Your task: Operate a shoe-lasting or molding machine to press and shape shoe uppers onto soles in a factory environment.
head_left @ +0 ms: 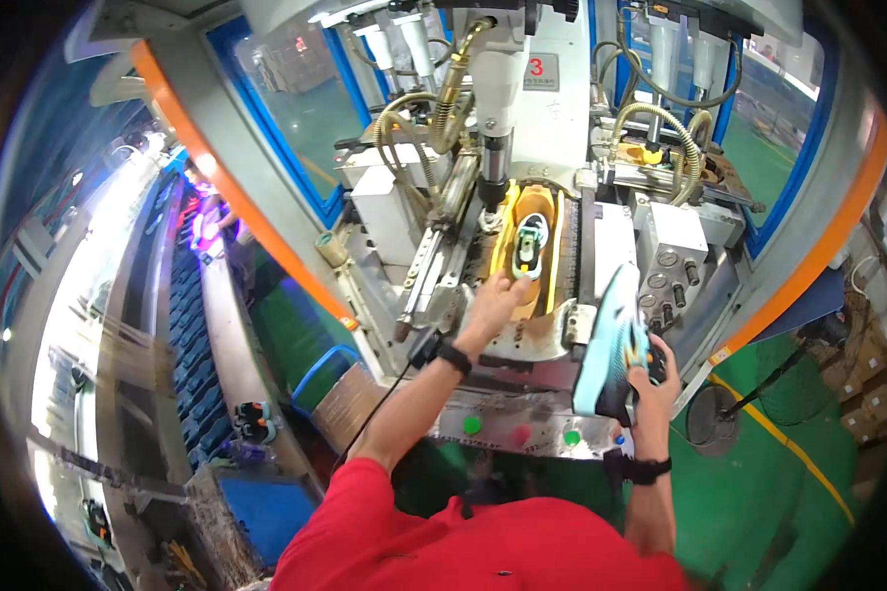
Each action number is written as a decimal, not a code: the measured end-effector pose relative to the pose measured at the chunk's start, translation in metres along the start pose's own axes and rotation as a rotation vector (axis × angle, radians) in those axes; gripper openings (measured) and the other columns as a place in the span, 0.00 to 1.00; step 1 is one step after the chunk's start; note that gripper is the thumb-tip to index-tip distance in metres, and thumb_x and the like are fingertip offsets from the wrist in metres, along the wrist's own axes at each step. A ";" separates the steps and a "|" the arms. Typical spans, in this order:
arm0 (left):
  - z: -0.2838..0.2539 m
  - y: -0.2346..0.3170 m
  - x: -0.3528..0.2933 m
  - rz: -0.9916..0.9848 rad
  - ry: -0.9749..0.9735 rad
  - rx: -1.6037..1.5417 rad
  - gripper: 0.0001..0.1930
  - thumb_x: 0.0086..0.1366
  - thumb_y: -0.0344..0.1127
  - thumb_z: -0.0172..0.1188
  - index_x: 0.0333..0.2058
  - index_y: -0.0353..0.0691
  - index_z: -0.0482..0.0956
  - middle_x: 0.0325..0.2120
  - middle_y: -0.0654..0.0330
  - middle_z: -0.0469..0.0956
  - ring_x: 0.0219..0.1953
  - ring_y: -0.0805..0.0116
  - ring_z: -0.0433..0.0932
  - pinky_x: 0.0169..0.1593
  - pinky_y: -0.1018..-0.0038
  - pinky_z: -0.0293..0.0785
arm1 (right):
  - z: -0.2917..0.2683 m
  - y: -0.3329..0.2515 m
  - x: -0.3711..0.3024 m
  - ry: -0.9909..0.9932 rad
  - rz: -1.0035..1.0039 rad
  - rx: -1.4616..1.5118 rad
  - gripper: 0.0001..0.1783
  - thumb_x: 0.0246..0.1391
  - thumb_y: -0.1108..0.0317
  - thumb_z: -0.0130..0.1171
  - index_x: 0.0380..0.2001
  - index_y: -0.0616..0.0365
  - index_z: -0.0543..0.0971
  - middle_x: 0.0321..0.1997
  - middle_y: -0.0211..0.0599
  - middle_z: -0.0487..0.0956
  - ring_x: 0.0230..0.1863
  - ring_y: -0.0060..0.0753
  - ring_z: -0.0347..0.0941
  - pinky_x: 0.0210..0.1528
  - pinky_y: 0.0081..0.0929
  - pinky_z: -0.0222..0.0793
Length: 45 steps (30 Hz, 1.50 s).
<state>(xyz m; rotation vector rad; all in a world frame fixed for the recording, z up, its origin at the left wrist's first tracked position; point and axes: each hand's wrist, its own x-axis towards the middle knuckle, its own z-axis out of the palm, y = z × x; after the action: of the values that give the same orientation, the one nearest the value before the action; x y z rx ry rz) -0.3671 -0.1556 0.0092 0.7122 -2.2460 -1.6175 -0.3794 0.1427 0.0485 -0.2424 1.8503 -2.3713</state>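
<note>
A sneaker [530,236] with a light upper and dark and green parts lies in the yellow-sided cradle of the machine. My left hand [503,298] reaches to the near end of this sneaker, its fingers curled at the heel; their exact grip is partly hidden. To the right, outside the cradle, my right hand [654,382] grips a second sneaker [606,345], light teal with a dark part near the opening, held toe up and tilted. Both wrists wear dark bands. The yellow cradle wall [504,241] stands close along the first sneaker's left side.
A vertical press cylinder [495,163] hangs just left of the cradle. Metal blocks with hoses [672,246] flank it on the right. Along the machine's front runs a panel with green buttons [472,425]. At left a conveyor [182,364] passes; a standing fan [712,416] is at right.
</note>
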 end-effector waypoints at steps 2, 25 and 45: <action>0.018 -0.031 0.064 0.009 0.186 0.201 0.34 0.56 0.55 0.64 0.48 0.28 0.73 0.43 0.39 0.78 0.48 0.48 0.78 0.51 0.63 0.72 | -0.013 -0.009 0.005 0.089 -0.011 -0.032 0.29 0.42 0.78 0.57 0.53 0.64 0.72 0.45 0.33 0.76 0.43 0.23 0.72 0.49 0.20 0.67; -0.123 -0.037 -0.096 -0.434 -0.042 -0.845 0.23 0.57 0.30 0.67 0.51 0.32 0.73 0.41 0.61 0.78 0.40 0.73 0.79 0.45 0.76 0.77 | 0.228 0.096 0.301 -0.305 0.053 -1.229 0.28 0.31 0.58 0.71 0.33 0.72 0.80 0.35 0.54 0.82 0.39 0.44 0.81 0.43 0.33 0.76; -0.141 -0.057 -0.272 -0.474 0.798 -0.944 0.08 0.63 0.34 0.61 0.39 0.39 0.77 0.34 0.60 0.81 0.34 0.63 0.82 0.34 0.67 0.78 | 0.188 0.212 -0.048 -0.871 -0.471 -0.714 0.08 0.50 0.70 0.57 0.36 0.57 0.75 0.34 0.44 0.74 0.38 0.47 0.75 0.37 0.42 0.73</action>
<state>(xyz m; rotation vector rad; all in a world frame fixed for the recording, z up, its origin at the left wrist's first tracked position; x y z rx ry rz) -0.0565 -0.1358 0.0172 1.3034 -0.6654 -1.8413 -0.2945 -0.0779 -0.1144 -1.6033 2.1313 -1.2361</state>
